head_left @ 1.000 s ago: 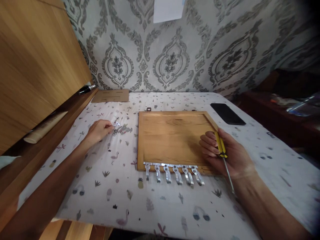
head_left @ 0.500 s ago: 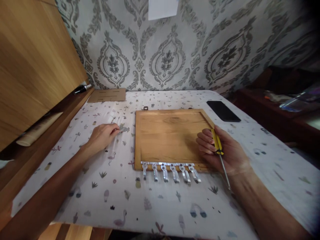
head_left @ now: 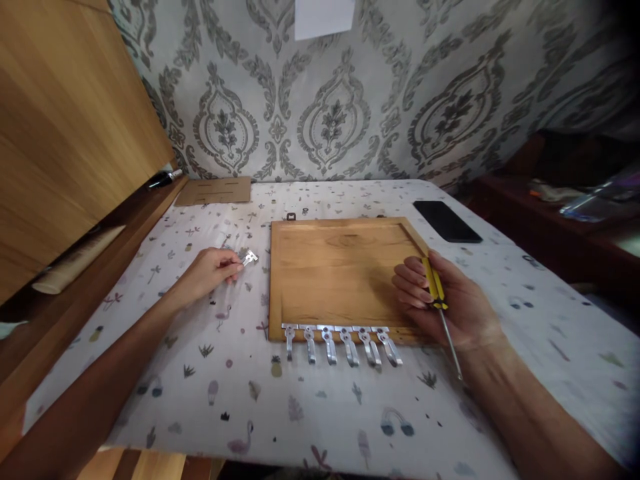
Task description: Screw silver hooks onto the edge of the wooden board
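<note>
A small silver metal hook (head_left: 249, 257) is pinched between the thumb and fingers of my left hand (head_left: 213, 272), left of a wooden board (head_left: 333, 273). My right hand (head_left: 450, 297) is closed around the yellow and black handle of a screwdriver (head_left: 434, 283), whose shaft points down toward me. That hand rests over the board's right front corner. Several silver hooks (head_left: 329, 343) sit in a row along the board's front edge, their curved ends hanging past it.
A black phone (head_left: 447, 221) lies at the back right of the patterned cloth (head_left: 300, 413). Flat cardboard (head_left: 214, 191) is at the back left. A wooden cabinet (head_left: 75, 127) rises on the left, and dark furniture (head_left: 520, 217) stands on the right.
The hook in my left hand has turned and now shows clearly beyond the fingertips. My right hand and the screwdriver have stayed almost still.
</note>
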Demonstrator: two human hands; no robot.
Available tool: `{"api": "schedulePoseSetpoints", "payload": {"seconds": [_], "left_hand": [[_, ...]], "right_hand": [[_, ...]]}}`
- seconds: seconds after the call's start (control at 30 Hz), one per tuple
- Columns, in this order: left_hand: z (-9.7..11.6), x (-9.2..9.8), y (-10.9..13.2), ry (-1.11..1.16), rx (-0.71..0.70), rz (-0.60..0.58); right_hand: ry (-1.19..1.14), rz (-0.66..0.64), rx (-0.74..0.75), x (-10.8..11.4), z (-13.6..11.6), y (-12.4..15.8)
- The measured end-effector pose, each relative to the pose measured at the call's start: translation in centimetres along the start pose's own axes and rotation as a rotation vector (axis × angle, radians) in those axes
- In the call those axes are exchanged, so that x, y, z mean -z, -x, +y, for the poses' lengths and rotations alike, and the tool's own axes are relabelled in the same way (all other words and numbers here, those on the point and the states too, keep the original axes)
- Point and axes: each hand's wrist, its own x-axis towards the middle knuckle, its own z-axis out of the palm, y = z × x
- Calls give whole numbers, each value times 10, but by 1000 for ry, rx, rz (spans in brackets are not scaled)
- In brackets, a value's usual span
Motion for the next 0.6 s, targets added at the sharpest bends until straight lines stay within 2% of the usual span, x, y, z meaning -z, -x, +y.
{"api": "schedulePoseSetpoints", "payload": {"seconds": [0.4,0.6], "left_hand": [[-5,-2,-1,118,35,25],[1,-4,1,180,54,43]], "right_hand": [[25,13,35,-2,0,1],[8,-5,22,-4,-3,3]]}}
